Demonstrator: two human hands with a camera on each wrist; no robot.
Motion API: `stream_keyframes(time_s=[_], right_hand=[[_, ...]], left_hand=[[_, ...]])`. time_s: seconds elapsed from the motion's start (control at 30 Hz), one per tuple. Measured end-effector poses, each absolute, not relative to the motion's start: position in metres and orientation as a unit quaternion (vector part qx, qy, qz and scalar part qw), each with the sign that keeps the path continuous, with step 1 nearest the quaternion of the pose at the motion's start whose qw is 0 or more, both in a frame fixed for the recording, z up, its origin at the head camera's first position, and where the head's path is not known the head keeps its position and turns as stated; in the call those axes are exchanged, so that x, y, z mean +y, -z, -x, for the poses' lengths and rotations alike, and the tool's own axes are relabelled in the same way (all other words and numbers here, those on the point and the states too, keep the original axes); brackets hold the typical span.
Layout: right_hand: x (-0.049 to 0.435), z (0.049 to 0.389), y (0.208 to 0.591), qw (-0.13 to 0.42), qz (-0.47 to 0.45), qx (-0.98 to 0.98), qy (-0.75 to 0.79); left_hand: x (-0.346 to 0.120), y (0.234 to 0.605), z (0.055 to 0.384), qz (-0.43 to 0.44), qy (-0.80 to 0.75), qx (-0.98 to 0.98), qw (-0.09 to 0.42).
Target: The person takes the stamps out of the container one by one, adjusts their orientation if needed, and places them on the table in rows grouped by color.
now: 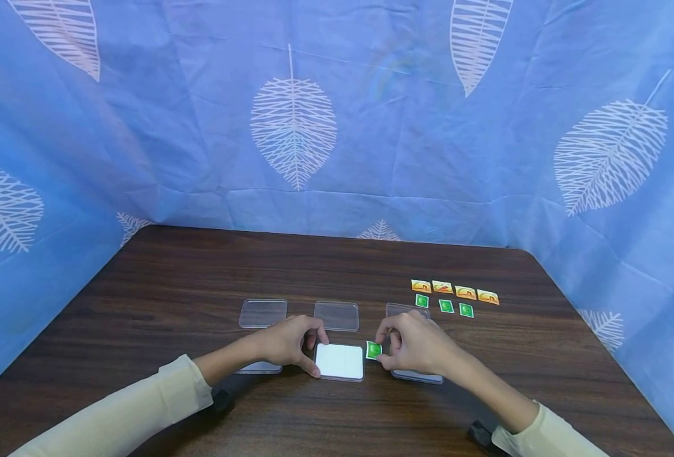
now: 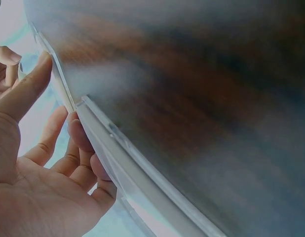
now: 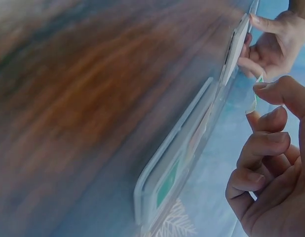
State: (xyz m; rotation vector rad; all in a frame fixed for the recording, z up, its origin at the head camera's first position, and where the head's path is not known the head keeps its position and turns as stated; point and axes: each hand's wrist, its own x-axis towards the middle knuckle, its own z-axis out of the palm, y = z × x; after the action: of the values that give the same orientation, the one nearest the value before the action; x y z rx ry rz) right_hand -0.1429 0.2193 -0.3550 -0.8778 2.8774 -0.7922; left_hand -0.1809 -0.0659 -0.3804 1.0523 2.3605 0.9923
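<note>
In the head view my left hand [image 1: 288, 343] holds the left side of a flat clear box filled with white [image 1: 339, 362], thumb at its near corner and index finger at its far corner. The left wrist view shows the left thumb [image 2: 31, 86] along the box's edge. My right hand [image 1: 419, 343] pinches a small green sticker [image 1: 374, 350] between thumb and index finger, just right of the white box. The sticker's edge curls in the right wrist view. Beneath the right hand lies another filled box [image 1: 417, 377], mostly hidden, with a green patch [image 3: 168, 182] on its face.
Three clear lids [image 1: 263, 313] lie in a row behind the boxes, the right one partly covered by my hand. A third filled box [image 1: 261, 367] sits under the left wrist. Back right are three green stickers [image 1: 446, 306] and a row of orange stickers [image 1: 465, 292].
</note>
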Motion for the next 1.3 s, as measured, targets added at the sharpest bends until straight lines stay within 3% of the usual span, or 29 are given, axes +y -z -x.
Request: stream_keyframes(time_s=[1.3], right_hand=[[0.272, 0.160, 0.350, -0.002, 0.255, 0.939, 0.231]], left_hand=[[-0.066, 0.381, 0.181, -0.373, -0.349, 0.839, 0.186]])
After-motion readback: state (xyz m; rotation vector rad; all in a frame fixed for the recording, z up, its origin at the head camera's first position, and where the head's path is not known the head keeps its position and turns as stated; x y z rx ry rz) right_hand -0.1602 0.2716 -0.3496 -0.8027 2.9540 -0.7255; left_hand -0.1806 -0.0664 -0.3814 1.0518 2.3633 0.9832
